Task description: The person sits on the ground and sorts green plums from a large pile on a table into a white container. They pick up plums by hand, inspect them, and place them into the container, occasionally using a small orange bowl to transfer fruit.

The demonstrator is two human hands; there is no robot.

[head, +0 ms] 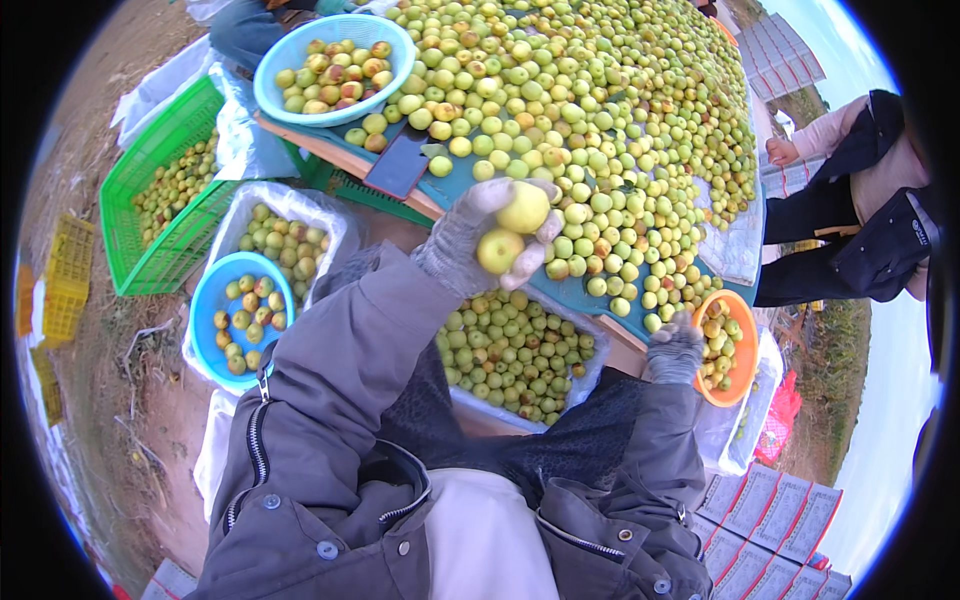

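Observation:
My left hand (517,232), in a grey knit glove with pale coated fingers, holds two yellow-green jujubes (523,207) above the table's near edge. My gloved right hand (675,349) is lower at the right, at the table edge and close against an orange plastic basin (742,315) of blemished fruit. Its fingers point away from me, and whether they grip anything is hidden. Before me a large heap of green and russet jujubes (585,135) covers the blue-topped table (459,180). Below my hands, between my knees, stands a plastic-lined crate (589,379) of green jujubes.
Left of me are a blue basin (201,322) on a lined crate (341,214) and a green crate (112,187), all holding fruit. A light-blue basin (409,56) and a phone-like dark slab (396,161) lie on the table. A person (847,187) stands right; cartons (772,510) lie below.

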